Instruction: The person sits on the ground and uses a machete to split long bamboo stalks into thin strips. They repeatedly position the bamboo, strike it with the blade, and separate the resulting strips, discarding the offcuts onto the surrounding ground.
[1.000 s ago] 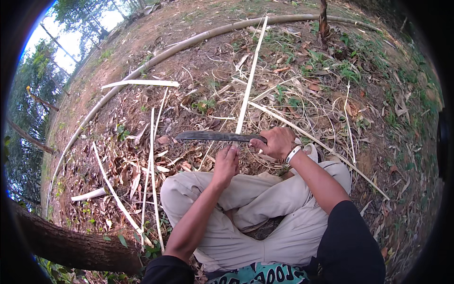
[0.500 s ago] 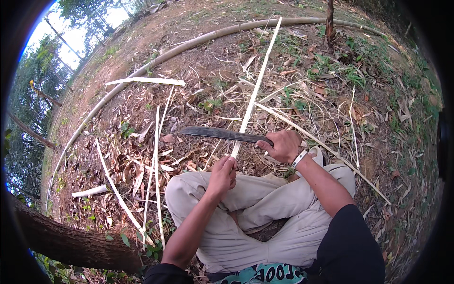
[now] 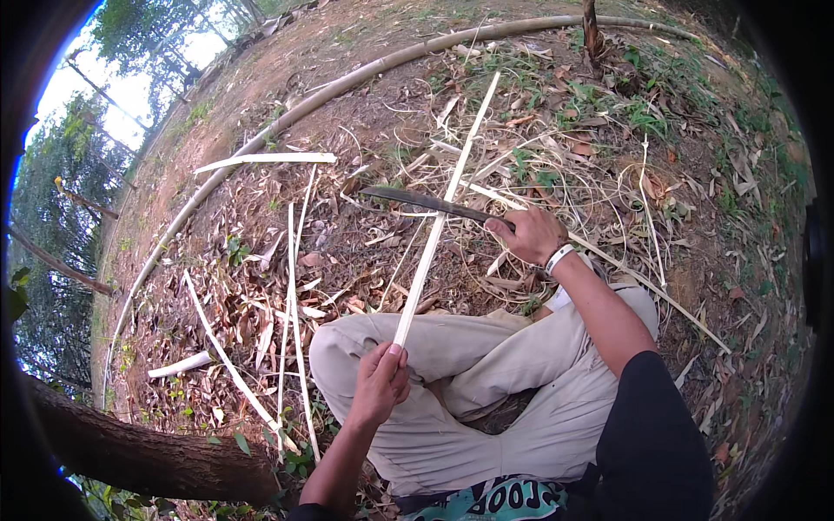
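A long pale split strip, apparently bamboo [image 3: 423,267], slants up and away from my left hand [image 3: 380,380], whose fingers are closed round its near end above my left knee. In my right hand [image 3: 530,234] is the handle of a dark-bladed machete [image 3: 417,200]. The blade points left and crosses the strip near its middle, touching or just over it. Whether its edge bites into the strip I cannot tell. The strip's far end sticks out over the littered ground.
A long bamboo pole [image 3: 347,82] curves across the ground beyond. Pale strips [image 3: 291,295] lie to the left, another strip [image 3: 643,282] to the right. Thin curled shavings [image 3: 599,191] cover the ground ahead. A thick trunk [image 3: 148,451] lies at lower left; a thin stump [image 3: 592,39] stands far off.
My left hand has drawn the strip back toward my lap, down and left. My right hand and the machete have moved slightly up and right, the blade now tilted more.
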Action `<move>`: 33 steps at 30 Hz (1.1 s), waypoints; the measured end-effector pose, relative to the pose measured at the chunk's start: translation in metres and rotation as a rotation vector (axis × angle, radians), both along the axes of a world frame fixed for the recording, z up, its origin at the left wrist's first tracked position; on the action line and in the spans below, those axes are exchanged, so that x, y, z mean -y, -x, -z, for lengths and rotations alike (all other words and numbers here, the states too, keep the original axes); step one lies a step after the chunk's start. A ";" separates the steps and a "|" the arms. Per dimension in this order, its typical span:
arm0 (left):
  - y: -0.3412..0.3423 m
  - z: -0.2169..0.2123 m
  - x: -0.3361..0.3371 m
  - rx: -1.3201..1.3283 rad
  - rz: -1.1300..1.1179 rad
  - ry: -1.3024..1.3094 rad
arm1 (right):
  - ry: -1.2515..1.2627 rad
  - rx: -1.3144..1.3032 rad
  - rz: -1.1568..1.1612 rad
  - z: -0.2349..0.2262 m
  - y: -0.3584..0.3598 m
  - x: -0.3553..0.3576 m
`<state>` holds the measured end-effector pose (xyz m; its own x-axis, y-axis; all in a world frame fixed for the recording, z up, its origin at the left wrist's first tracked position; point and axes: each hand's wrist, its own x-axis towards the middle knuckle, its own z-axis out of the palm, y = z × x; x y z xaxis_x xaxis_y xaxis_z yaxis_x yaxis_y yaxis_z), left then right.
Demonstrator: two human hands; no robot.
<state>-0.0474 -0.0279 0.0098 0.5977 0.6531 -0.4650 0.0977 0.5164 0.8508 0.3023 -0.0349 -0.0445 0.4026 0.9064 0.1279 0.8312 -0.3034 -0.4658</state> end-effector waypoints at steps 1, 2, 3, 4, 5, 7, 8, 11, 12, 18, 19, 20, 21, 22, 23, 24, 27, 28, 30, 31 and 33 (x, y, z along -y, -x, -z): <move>0.006 -0.006 0.007 -0.010 0.018 0.023 | 0.033 0.021 0.051 0.010 -0.021 -0.002; 0.016 -0.010 0.013 -0.029 0.019 0.037 | 0.058 0.033 0.084 0.009 -0.023 -0.008; 0.023 -0.003 0.012 -0.038 -0.008 0.032 | 0.024 -0.006 0.043 0.011 -0.018 -0.009; 0.026 -0.003 0.010 -0.041 -0.010 0.015 | -0.011 -0.043 0.003 0.013 -0.011 -0.008; 0.029 -0.003 0.008 -0.042 -0.029 0.002 | -0.042 -0.078 -0.054 0.007 0.003 -0.011; 0.026 0.003 0.008 -0.019 -0.056 0.006 | -0.056 -0.073 -0.190 -0.010 0.041 -0.001; 0.021 0.003 0.004 -0.001 -0.075 0.003 | -0.069 -0.071 -0.256 -0.014 0.057 0.004; 0.009 0.003 -0.001 0.013 -0.069 -0.035 | -0.135 0.039 -0.384 -0.011 0.076 0.019; 0.005 0.004 0.000 0.008 -0.059 -0.050 | -0.179 0.054 -0.386 -0.008 0.075 0.022; 0.031 0.006 0.025 -0.011 0.007 -0.033 | -0.126 -0.109 -0.065 0.011 0.018 0.006; 0.037 0.003 0.030 -0.024 0.012 -0.015 | -0.081 -0.152 -0.006 0.008 0.007 0.003; 0.041 0.000 0.035 -0.034 0.009 -0.001 | -0.038 -0.192 0.045 0.002 0.003 -0.002; 0.043 -0.002 0.037 -0.043 0.005 0.013 | -0.079 -0.183 -0.041 0.001 0.012 -0.001; 0.044 -0.004 0.036 -0.035 -0.006 0.027 | -0.063 -0.112 -0.106 0.001 0.026 0.005; 0.047 -0.006 0.035 -0.030 -0.024 0.041 | -0.108 -0.047 -0.187 0.002 0.040 0.010; 0.049 -0.008 0.035 -0.025 -0.043 0.056 | -0.154 0.017 -0.269 0.002 0.049 0.012; 0.057 -0.010 0.038 0.013 -0.060 0.104 | 0.091 -0.071 -0.180 -0.008 0.027 0.011; 0.059 -0.011 0.039 0.003 -0.072 0.115 | 0.094 -0.056 -0.186 -0.006 0.027 0.010; 0.057 -0.011 0.040 0.001 -0.087 0.127 | 0.025 0.062 -0.183 0.008 0.033 0.004; 0.059 -0.011 0.041 -0.007 -0.094 0.126 | -0.003 0.070 -0.210 0.009 0.039 0.007; 0.069 -0.008 0.055 -0.041 -0.119 0.148 | -0.035 0.066 -0.274 0.007 0.062 0.017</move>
